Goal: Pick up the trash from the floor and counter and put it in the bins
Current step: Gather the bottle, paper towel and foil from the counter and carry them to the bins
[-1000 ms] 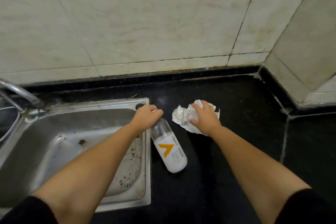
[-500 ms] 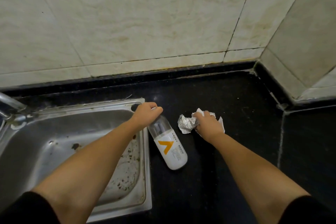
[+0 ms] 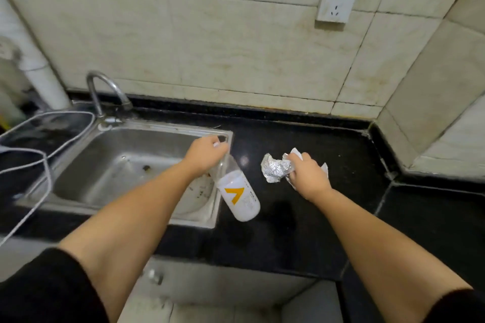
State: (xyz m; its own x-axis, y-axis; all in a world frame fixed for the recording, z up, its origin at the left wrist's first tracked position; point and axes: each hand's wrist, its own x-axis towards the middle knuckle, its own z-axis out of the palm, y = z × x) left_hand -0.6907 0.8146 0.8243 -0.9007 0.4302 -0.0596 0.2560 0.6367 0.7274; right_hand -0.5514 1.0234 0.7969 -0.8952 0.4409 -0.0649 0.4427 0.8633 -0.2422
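Note:
A white plastic bottle (image 3: 240, 195) with an orange mark hangs tilted above the black counter (image 3: 301, 231), its neck held in my left hand (image 3: 204, 153) beside the sink's right rim. My right hand (image 3: 308, 177) is closed on a crumpled wad of silver foil and white paper (image 3: 275, 169), raised just off the counter. The bottle's cap end is hidden by my fingers. No bins are in view.
A steel sink (image 3: 126, 162) with a curved tap (image 3: 105, 92) takes up the left. A white cable (image 3: 44, 165) loops over the counter at far left. A wall socket (image 3: 337, 2) sits above on the tiled wall. A tiled corner ledge (image 3: 433, 126) juts out on the right.
Both hands have lifted: the bottle has come off the counter, hanging from my left hand, and the foil wad is gathered up in my right. My view has pulled back and up.

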